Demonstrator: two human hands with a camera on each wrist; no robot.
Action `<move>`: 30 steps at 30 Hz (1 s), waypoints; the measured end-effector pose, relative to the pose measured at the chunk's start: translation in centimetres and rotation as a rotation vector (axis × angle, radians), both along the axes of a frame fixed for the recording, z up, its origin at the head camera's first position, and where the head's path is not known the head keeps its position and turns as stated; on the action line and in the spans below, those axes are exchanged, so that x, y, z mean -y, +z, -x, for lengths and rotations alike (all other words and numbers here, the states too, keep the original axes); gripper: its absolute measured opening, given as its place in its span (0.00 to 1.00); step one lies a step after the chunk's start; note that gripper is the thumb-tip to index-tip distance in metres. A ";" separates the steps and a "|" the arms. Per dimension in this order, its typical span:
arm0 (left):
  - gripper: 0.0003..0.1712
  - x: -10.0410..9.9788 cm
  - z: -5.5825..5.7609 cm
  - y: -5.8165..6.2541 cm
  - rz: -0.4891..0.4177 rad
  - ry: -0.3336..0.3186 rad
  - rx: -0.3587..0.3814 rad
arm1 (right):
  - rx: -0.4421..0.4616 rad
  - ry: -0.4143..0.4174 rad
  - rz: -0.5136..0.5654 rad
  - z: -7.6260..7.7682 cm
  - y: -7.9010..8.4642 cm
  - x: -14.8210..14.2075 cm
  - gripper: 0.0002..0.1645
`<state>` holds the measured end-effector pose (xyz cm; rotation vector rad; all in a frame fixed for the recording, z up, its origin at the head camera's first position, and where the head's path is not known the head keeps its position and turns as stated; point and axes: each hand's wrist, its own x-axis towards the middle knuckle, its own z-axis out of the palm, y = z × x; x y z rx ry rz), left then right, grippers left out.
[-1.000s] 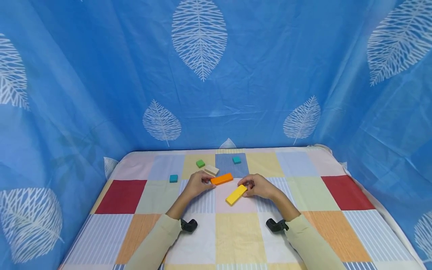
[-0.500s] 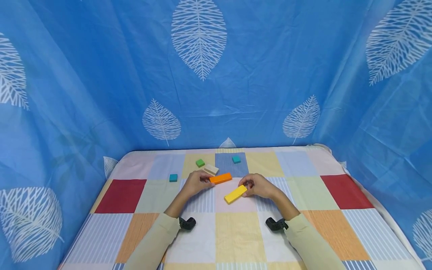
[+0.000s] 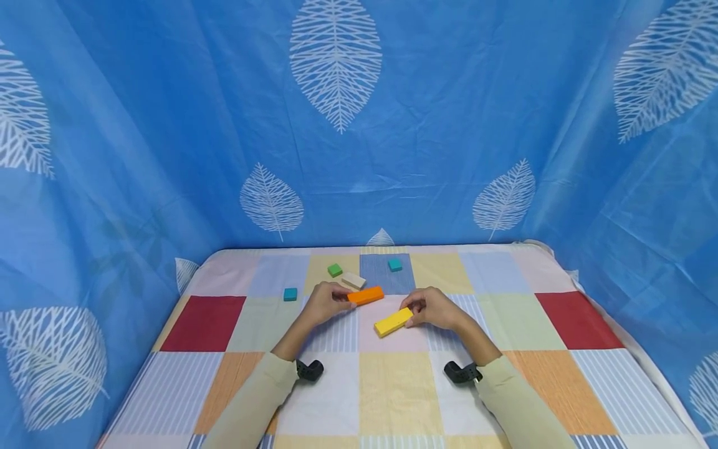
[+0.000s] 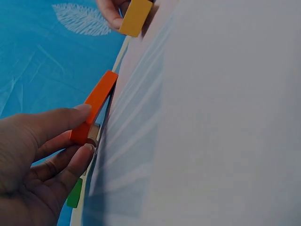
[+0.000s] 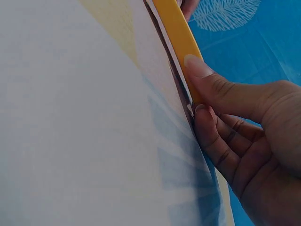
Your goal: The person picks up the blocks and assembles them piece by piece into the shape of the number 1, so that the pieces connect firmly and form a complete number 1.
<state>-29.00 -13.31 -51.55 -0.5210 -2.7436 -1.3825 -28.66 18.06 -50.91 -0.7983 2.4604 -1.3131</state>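
My left hand (image 3: 325, 304) pinches the near end of an orange block (image 3: 366, 295) between thumb and fingers. In the left wrist view the orange block (image 4: 101, 99) tilts, its far end raised off the cloth. The right hand (image 3: 433, 308) grips one end of a yellow block (image 3: 392, 322), which points down toward the left in the head view. In the right wrist view the thumb lies along the yellow block (image 5: 178, 37), with a narrow gap to the cloth below. Just behind the orange block lies a pale wooden block (image 3: 354, 280).
Beyond the hands, a green block (image 3: 335, 270) and a teal block (image 3: 395, 265) lie on the patchwork cloth (image 3: 398, 393). Another teal block (image 3: 290, 294) is left of the left hand. A blue leaf-print curtain (image 3: 392, 125) encloses the back and sides.
The yellow block has turned slightly and its lower left end has come up a little. The left hand has shifted slightly left with the orange block. Both grips stay the same.
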 end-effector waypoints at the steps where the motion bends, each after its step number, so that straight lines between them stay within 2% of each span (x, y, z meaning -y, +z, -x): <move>1: 0.15 0.1 -0.1 0.0 0.003 -0.005 -0.004 | -0.004 -0.001 -0.001 0.0 0.0 0.0 0.16; 13: 0.14 1.3 -1.2 0.3 0.045 -0.044 0.004 | 0.012 -0.011 0.035 0.1 0.8 0.0 0.14; 22: 0.15 1.9 -3.2 0.5 0.054 -0.107 0.055 | -0.015 -0.029 0.080 -0.1 1.2 0.4 0.16; 30: 0.16 2.6 -4.5 0.5 0.053 -0.168 0.042 | -0.034 -0.061 0.088 -0.3 1.5 0.6 0.17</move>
